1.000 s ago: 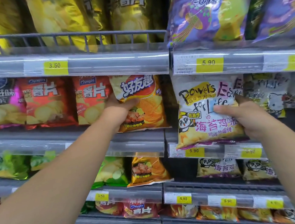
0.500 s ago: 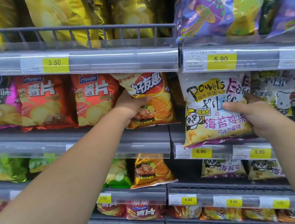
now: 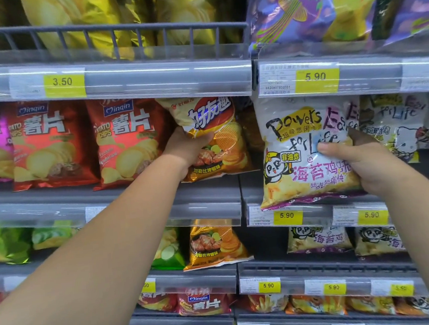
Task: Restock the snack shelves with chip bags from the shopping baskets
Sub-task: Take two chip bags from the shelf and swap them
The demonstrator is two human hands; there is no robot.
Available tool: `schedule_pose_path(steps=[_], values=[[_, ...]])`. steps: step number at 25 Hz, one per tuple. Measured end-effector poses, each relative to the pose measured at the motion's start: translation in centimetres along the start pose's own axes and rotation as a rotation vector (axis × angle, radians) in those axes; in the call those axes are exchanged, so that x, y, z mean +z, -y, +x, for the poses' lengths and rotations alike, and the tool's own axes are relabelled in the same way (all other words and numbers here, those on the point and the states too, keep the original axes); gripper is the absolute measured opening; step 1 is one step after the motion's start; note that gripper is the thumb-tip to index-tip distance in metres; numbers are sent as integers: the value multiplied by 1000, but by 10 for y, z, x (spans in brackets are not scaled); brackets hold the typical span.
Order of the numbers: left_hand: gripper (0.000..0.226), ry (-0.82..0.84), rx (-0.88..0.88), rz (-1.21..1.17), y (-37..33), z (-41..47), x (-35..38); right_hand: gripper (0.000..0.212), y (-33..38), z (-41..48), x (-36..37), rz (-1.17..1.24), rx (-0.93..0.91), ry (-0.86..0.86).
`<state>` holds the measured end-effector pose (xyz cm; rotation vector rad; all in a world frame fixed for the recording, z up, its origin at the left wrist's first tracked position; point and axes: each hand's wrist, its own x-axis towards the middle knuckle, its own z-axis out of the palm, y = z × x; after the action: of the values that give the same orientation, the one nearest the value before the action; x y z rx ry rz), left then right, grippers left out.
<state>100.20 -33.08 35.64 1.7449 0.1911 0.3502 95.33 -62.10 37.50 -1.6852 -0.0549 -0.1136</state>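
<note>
My left hand (image 3: 186, 149) grips an orange and white chip bag (image 3: 222, 141) by its left side, holding it upright at the right end of the middle-left shelf (image 3: 205, 186), its top tucked under the shelf above. My right hand (image 3: 362, 166) grips a white panda snack bag (image 3: 305, 150) by its right edge, thumb across the front. That bag's bottom hangs over the front rail of the middle-right shelf (image 3: 314, 211). No shopping baskets are in view.
Two red potato chip bags (image 3: 129, 140) stand left of the orange bag. White cartoon bags (image 3: 398, 124) stand right of the panda bag. Yellow bags (image 3: 89, 15) and purple bags (image 3: 311, 8) fill the top shelf. Lower shelves hold more bags, with 3.50 and 5.90 price tags.
Both hands have pushed their bags a little farther into the shelves. The orange bag's top has tilted left and back under the shelf above.
</note>
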Motion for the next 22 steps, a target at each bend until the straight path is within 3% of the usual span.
schedule_pose_path(steps=[1,4,7,14,22], values=[[80,-19,3,-8,1,-5,-1,130,-1,-1,1,-12,-19,1],[121,-10,26,37,7,-8,2,90,-12,0,-4,-40,-100,-11],[110,9,-6,101,17,-8,3,86,-18,-4,-4,-117,-144,-57],[88,10,63,170,20,-7,1,135,-25,-11,-12,-425,-149,-19],[83,75,28,121,18,11,0,96,-22,2,-6,-322,-214,-172]])
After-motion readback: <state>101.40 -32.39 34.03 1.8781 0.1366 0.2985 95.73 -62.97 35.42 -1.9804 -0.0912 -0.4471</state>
